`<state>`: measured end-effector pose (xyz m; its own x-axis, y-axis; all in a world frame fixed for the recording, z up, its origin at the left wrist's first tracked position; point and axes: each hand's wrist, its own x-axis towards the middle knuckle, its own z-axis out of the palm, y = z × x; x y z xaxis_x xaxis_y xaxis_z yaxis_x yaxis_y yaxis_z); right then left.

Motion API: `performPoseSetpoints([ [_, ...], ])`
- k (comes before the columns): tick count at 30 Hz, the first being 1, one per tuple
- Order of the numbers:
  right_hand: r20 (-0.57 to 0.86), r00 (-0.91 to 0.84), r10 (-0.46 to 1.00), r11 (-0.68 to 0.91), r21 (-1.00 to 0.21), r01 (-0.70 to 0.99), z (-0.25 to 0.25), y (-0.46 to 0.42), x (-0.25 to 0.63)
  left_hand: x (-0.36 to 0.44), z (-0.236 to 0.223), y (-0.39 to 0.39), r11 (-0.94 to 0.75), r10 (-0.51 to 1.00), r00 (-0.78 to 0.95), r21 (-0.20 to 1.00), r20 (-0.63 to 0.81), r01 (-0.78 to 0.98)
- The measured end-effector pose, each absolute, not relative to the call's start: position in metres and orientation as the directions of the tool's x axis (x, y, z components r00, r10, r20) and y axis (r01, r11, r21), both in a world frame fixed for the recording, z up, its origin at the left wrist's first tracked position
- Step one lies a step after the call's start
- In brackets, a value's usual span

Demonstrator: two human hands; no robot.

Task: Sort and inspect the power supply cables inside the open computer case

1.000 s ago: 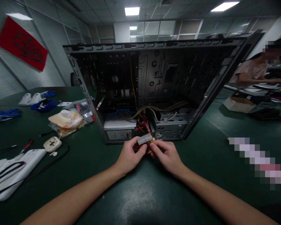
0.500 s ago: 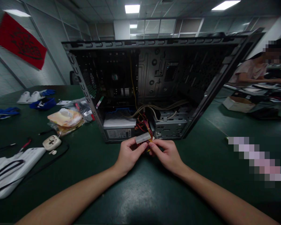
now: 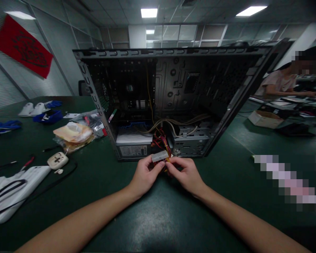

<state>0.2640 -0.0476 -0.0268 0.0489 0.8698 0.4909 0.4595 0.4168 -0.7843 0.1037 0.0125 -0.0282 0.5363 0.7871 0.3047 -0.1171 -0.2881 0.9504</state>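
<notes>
Dark green felt covers the table (image 3: 226,182), and on it, just beyond my hands, stands one open black computer case (image 3: 173,102) with its side panel off. My left hand (image 3: 144,175) and right hand (image 3: 186,174) meet in front of the case's near edge, both curled around one pale grey rectangular plastic connector (image 3: 160,156). The fingers (image 3: 150,162) of my left hand are pinched on its left end, thumb below and forefinger on top; the right-hand fingers are closed on the bundle of red, yellow and orange wires (image 3: 160,140) right under the connector's right end. That one bundle runs from the connector back into the case floor. Both forearms come in from the near edge, wrists low over the table, palms turned toward each other. On the left lie one cream-coloured small box with a dark cross (image 3: 57,160) and one crumpled clear plastic bag (image 3: 73,135). Far right, another person (image 3: 281,80) sits at a separate table.
</notes>
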Motion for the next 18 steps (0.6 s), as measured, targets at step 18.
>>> performPoseSetpoints([
  [18,0.309,-0.070,0.949,0.315,-0.941,0.119,-0.029,-0.044,0.272,0.099,-0.019,0.014,-0.238,0.709,0.649,0.960,0.277,-0.149],
])
